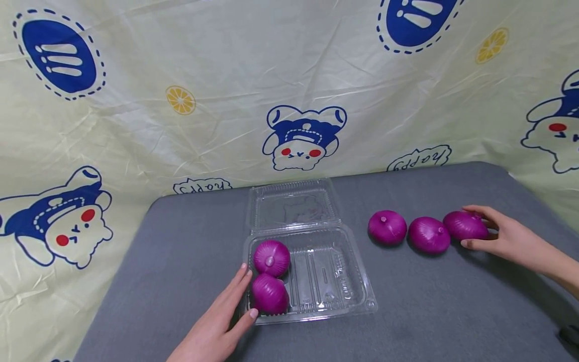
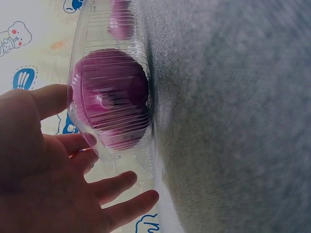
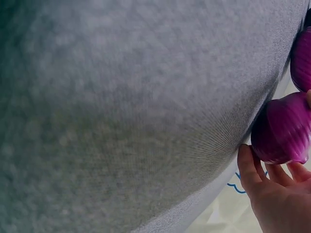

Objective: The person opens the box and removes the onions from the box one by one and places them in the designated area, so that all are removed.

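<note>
left hand (image 1: 214, 322) rests loose against the clear box (image 1: 312, 318), probably bracing it, 2 onions (image 1: 271, 257) inside; right hand (image 1: 506, 236) grasps the end onion (image 1: 463, 225) of 3 on the worktop (image 1: 434, 311), likely so it can't roll

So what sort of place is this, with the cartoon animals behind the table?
Probably a makeshift indoor work corner, though the room beyond is hidden. A wrinkled sheet printed with cartoon animals hangs behind a grey table, where purple onions and a clear plastic box are set out.
</note>
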A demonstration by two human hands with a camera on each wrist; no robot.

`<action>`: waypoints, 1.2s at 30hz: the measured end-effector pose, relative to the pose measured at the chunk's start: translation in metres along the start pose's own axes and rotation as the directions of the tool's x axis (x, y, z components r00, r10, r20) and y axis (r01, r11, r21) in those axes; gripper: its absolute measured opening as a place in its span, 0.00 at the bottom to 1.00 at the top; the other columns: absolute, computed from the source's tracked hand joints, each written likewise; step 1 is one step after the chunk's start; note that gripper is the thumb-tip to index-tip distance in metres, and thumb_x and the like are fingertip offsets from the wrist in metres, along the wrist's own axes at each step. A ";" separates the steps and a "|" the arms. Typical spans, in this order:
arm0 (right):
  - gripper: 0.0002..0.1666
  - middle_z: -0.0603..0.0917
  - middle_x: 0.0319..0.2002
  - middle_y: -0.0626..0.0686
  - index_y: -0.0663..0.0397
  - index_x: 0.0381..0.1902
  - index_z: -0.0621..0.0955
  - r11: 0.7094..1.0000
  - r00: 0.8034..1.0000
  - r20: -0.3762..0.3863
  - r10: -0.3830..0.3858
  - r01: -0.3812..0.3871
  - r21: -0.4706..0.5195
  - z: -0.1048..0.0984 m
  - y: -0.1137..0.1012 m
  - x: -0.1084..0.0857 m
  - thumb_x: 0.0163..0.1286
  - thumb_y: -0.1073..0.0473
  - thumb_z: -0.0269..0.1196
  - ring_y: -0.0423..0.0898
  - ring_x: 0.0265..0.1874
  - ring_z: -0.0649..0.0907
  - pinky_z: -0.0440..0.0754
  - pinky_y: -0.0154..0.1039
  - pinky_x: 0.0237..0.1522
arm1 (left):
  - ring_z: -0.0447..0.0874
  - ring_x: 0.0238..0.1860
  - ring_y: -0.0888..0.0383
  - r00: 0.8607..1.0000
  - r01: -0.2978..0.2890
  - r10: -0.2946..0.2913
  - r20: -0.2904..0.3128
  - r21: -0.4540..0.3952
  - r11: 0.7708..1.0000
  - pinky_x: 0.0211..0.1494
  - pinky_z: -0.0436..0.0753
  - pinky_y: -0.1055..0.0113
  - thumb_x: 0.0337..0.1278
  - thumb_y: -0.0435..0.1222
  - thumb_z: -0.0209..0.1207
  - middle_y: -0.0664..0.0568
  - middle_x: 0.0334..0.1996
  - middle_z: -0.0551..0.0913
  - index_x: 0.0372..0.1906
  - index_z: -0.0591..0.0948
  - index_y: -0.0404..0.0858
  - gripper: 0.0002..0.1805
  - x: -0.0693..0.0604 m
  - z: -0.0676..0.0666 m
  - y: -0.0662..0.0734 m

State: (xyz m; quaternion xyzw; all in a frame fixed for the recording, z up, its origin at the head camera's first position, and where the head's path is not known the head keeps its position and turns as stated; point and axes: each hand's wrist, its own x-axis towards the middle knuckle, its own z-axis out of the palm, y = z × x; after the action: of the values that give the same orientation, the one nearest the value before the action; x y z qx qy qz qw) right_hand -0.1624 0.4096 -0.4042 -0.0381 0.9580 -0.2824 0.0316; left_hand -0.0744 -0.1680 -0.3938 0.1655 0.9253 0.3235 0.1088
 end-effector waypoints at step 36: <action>0.40 0.77 0.58 0.51 0.41 0.67 0.74 0.969 0.888 -0.394 -0.236 0.246 -0.025 0.010 -0.084 -0.027 0.56 0.59 0.75 0.30 0.59 0.69 0.55 0.12 0.50 | 0.49 0.76 0.57 1.000 0.006 -0.006 -0.003 -0.010 1.000 0.71 0.60 0.45 0.69 0.57 0.52 0.63 0.78 0.46 0.78 0.57 0.46 0.39 -0.001 0.000 0.001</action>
State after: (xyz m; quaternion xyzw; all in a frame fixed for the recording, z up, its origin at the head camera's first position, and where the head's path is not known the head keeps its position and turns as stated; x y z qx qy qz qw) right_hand -0.1305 0.3364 -0.3655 -0.0987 0.9288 -0.2982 -0.1968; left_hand -0.0731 -0.1672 -0.3929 0.1619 0.9242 0.3282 0.1094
